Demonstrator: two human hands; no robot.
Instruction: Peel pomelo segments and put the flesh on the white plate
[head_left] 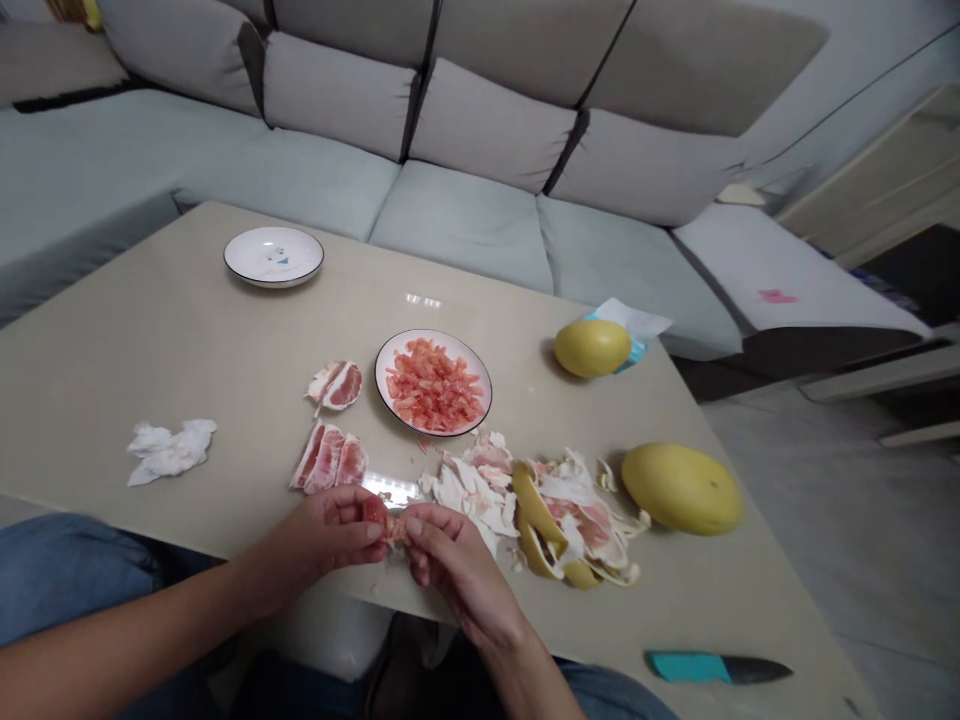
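Head camera: at the near edge of the table (pixel 150 340), the left hand (pixel 334 530) and the right hand (pixel 450 560) meet, fingers of both pinched on one pink fruit segment (pixel 386 520). Just beyond the left hand lie more segments (pixel 328 458). A plate of peeled fruit (pixel 433 384) sits behind, a peel pile (pixel 547 505) beside the right hand. A knife (pixel 716 667) lies well apart.

No legible text; only a tiny unreadable mark on the white plate (pixel 247 250)
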